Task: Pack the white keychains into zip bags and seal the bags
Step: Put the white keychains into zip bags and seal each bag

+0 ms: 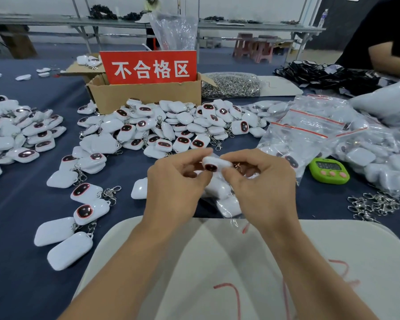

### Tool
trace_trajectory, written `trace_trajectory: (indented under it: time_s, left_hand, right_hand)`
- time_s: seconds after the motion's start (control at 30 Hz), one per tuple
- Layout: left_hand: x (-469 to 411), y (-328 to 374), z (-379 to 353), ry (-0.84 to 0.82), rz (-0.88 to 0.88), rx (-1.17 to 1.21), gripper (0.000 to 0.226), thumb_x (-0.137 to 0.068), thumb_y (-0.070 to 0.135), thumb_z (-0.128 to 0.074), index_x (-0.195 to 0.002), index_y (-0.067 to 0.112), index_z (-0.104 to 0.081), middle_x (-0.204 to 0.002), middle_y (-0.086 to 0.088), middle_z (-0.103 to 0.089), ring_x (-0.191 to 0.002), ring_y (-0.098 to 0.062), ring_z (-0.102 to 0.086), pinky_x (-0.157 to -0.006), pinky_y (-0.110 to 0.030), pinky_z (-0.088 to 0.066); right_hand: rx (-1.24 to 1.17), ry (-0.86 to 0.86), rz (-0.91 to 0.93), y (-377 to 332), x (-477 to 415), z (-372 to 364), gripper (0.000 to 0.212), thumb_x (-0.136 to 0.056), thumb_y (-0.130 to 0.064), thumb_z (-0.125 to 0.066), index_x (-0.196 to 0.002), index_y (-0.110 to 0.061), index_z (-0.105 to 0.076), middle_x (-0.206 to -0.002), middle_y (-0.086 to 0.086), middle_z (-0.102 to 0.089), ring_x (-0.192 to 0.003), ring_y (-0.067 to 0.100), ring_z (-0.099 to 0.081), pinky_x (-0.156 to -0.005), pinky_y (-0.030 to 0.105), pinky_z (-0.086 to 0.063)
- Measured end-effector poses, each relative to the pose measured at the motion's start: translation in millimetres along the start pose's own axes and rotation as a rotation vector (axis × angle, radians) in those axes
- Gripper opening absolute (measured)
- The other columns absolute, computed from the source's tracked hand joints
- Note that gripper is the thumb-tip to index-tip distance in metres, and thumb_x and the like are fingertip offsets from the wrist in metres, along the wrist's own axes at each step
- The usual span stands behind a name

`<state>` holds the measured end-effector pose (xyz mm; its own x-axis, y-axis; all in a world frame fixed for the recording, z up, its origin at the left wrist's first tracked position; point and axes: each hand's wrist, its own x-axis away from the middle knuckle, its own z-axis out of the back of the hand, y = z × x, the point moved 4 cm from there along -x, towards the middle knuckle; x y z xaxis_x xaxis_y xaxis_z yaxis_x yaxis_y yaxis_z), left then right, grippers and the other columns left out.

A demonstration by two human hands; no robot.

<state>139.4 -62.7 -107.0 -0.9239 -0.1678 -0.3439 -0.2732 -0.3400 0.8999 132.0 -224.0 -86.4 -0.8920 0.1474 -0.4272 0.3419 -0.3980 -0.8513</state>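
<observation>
Blue-cloth table (21, 285), mid-job. Near the front edge, left hand (171, 183) + right hand (261, 185) both pinch one keychain (215, 163) at the mouth of a zip bag (226, 204), unsealed, w/ others apparently inside. Filled bags (310, 130) at right edge. Loose keychains (171, 125) centre & left, most unpacked.

one wide-angle view from the person's head, facing forward and down across the worktop (21, 204). closest to it, mid-frame, the left grip (171, 183) and right grip (263, 188) meet on a white keychain (215, 163); the far wall (240, 5) runs along the top edge.
</observation>
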Motion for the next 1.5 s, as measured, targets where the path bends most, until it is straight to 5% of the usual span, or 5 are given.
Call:
trace_trajectory:
  time_s: [0.13,0.3,0.6,0.87,1.5]
  left_hand:
    - [4.6,6.8,-5.9,-0.040,-0.110,-0.121,0.071,-0.078,0.006,-0.078,-0.125,0.057,-0.063,-0.108,0.036,-0.069,-0.092,0.004,-0.068,-0.079,-0.011,-0.052]
    - [3.8,3.8,-8.6,-0.075,-0.092,-0.085,0.012,-0.085,0.047,-0.070,-0.096,0.051,-0.074,-0.075,0.022,-0.071,-0.069,0.005,-0.062,-0.068,-0.028,-0.052]
    - [5.0,3.2,-11.8,-0.142,-0.020,-0.038,0.041,-0.095,0.050,-0.060,-0.066,0.025,-0.073,-0.055,0.009,-0.066,-0.046,-0.003,-0.055,-0.051,-0.017,-0.040]
    - [26.3,10.4,-43.6,-0.386,-0.059,-0.645,0.047,-0.055,0.081,-0.057,-0.065,0.036,-0.066,-0.058,0.018,-0.062,-0.057,0.000,-0.057,-0.055,-0.021,-0.037]
    - [27.4,23.5,-30.6,-0.118,-0.229,-0.119,0.025,-0.093,0.022,-0.062,-0.069,0.016,-0.064,-0.062,0.007,-0.064,-0.060,-0.014,-0.058,-0.059,-0.026,-0.046]
  right_hand:
    - [-0.220,-0.068,-0.254,10.2,-2.7,-1.6,0.026,-0.088,-0.003,-0.071,-0.087,-0.027,-0.081,-0.069,-0.007,-0.075,-0.060,0.012,-0.066,-0.066,0.031,-0.056]
    - [-0.322,-0.040,-0.255,9.4,-7.0,8.4,0.027,-0.098,-0.020,-0.067,-0.073,-0.015,-0.075,-0.059,0.009,-0.062,-0.052,0.012,-0.048,-0.052,0.019,-0.043]
    - [-0.276,0.014,-0.301,14.5,-12.3,17.5,0.023,-0.084,-0.013,-0.077,-0.062,-0.016,-0.069,-0.047,-0.004,-0.053,-0.042,0.006,-0.042,-0.044,0.015,-0.034]
    - [0.248,0.027,-0.248,11.0,-16.8,38.0,0.021,-0.056,-0.035,-0.062,-0.063,-0.015,-0.062,-0.041,-0.006,-0.037,-0.047,0.011,-0.036,-0.046,0.021,-0.028]
    - [0.679,-0.339,-0.177,20.4,-7.4,6.1,0.028,-0.080,-0.020,-0.065,-0.054,-0.021,-0.056,-0.059,-0.001,-0.057,-0.069,0.027,-0.056,-0.053,0.029,-0.033]
